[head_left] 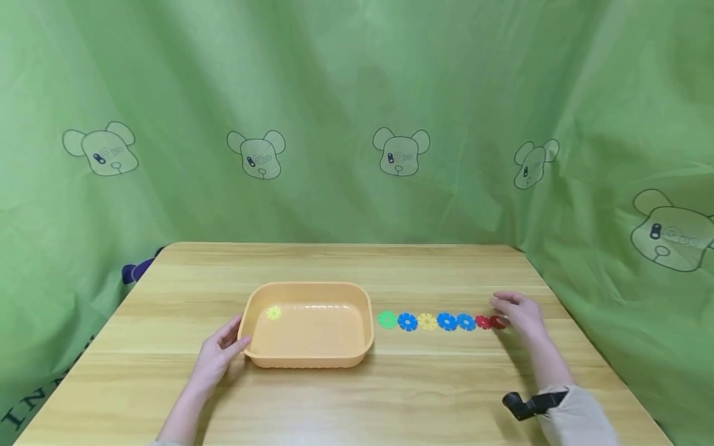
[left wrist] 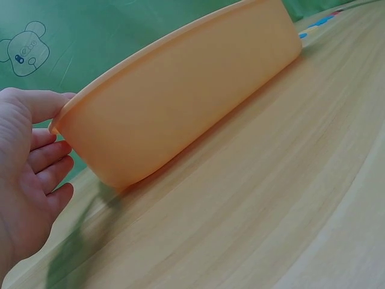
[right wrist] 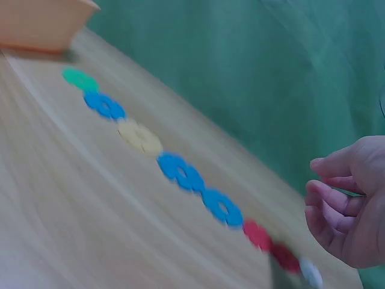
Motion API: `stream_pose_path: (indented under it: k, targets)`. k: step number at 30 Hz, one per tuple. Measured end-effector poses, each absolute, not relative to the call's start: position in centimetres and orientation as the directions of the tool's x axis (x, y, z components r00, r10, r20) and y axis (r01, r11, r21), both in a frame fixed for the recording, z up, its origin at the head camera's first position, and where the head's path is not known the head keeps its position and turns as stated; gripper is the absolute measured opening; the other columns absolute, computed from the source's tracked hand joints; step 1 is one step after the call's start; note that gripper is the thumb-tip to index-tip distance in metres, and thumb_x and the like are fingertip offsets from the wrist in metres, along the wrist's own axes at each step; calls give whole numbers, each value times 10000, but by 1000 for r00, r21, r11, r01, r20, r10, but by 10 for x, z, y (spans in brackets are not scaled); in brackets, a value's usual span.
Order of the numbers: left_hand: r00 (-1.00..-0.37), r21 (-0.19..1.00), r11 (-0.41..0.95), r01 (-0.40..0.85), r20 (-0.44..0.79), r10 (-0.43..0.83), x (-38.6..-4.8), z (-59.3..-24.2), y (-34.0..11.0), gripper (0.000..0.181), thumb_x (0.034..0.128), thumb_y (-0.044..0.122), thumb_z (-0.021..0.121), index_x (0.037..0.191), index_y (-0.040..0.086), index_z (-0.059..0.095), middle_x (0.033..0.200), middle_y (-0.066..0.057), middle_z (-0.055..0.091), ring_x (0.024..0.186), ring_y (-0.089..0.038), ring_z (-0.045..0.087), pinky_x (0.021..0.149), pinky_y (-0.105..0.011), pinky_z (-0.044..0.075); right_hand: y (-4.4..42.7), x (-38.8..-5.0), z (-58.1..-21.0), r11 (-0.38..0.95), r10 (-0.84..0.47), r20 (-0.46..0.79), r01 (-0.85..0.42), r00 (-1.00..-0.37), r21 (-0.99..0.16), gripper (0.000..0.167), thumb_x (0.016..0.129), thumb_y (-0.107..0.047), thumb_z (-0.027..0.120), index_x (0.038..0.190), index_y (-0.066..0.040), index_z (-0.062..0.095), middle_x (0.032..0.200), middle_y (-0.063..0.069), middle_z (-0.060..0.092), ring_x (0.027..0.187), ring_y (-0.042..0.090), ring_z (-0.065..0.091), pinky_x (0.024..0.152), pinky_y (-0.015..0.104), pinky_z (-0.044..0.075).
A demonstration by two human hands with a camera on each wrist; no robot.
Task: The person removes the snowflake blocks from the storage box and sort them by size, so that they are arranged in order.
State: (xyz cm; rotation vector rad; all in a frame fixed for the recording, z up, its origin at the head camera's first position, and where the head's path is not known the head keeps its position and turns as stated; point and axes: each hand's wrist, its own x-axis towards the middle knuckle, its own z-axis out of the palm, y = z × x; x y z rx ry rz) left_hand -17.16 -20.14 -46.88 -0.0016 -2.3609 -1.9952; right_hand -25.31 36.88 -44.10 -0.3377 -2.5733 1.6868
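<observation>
An orange plastic basin [head_left: 307, 362] stands on the table, with one yellow snowflake disc [head_left: 274, 313] lying inside. My left hand [head_left: 214, 356] grips the basin's left rim, thumb over the edge and fingers outside, as the left wrist view [left wrist: 30, 162] confirms. Right of the basin runs a row of snowflake discs: a green disc [head_left: 387, 319], a blue disc [head_left: 408, 321], a yellow disc [head_left: 427, 321], more blue, red, then a white disc [right wrist: 311, 273]. Over the row's right end hovers my right hand [head_left: 520, 314], fingers loosely bent, nothing visible in them.
The wooden table [head_left: 334, 409] has its far edge close to a green curtain [head_left: 334, 204] printed with bear heads. More curtain hangs along both sides. A dark purple object [head_left: 136, 271] shows beyond the table's left edge. A black strap [head_left: 532, 406] is on the right wrist.
</observation>
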Motion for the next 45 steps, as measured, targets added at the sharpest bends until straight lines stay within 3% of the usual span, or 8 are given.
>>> stream_pose_path:
  k: [5, 11, 14, 24, 31, 39, 45]
  targets:
    - [-999, 983, 181, 29, 34, -27, -171, -468, -202, 608, 886, 118, 619, 1391, -66, 334, 1424, -206, 350, 1288, -308, 354, 888, -61, 351, 356, -274, -455, 310, 115, -49, 83, -992, -947, 523, 830, -336, 697, 1217, -8, 568, 939, -66, 647, 843, 79, 617, 717, 247, 555]
    - [-999, 984, 177, 22, 28, -31, -171, -469, -204, 619, 885, 130, 622, 1393, -66, 328, 1428, -205, 344, 1293, -309, 347, 893, -65, 346, 285, -257, -409, 315, 29, -31, 39, -999, -948, 504, 873, -218, 652, 1236, 94, 494, 976, 21, 661, 858, 130, 611, 764, 329, 550]
    - [-999, 986, 166, 27, 31, -25, -171, -469, -203, 615, 887, 124, 618, 1394, -66, 326, 1430, -209, 338, 1300, -319, 339, 892, -61, 345, 258, -256, -399, 285, -10, -21, 17, -1000, -958, 448, 880, -154, 642, 1212, 111, 500, 943, 12, 661, 824, 112, 605, 708, 274, 546]
    - [-998, 987, 151, 52, 57, -33, -172, -473, -201, 614, 878, 111, 626, 1388, -70, 335, 1405, -233, 367, 1269, -357, 371, 877, -77, 381, 184, -269, -398, 280, -94, -31, 4, -995, -960, 384, 863, -112, 648, 1178, 85, 550, 973, 118, 659, 845, 219, 611, 734, 343, 547]
    - [-989, 981, 148, 125, 135, -58, -171, -474, -201, 596, 865, 112, 626, 1362, -89, 367, 1364, -263, 405, 1232, -362, 425, 868, -91, 403, 131, -272, -391, 300, -159, -44, -6, -986, -954, 283, 855, -91, 654, 1104, 38, 618, 927, 102, 670, 828, 235, 620, 681, 324, 547]
    - [-998, 990, 136, 41, 48, -47, -173, -473, -203, 607, 877, 98, 627, 1390, -58, 343, 1399, -228, 379, 1258, -351, 386, 873, -91, 401, 80, -275, -394, 299, -233, -65, -8, -970, -954, 264, 834, -87, 673, 1070, 26, 643, 886, 82, 679, 812, 243, 628, 675, 346, 551]
    - [-998, 991, 124, 41, 47, -47, -173, -473, -203, 601, 879, 90, 622, 1391, -54, 343, 1401, -225, 378, 1258, -331, 391, 875, -89, 400, 48, -276, -398, 253, -323, -90, 5, -942, -967, 304, 848, -94, 662, 1116, 41, 617, 934, 106, 674, 824, 251, 620, 715, 390, 552]
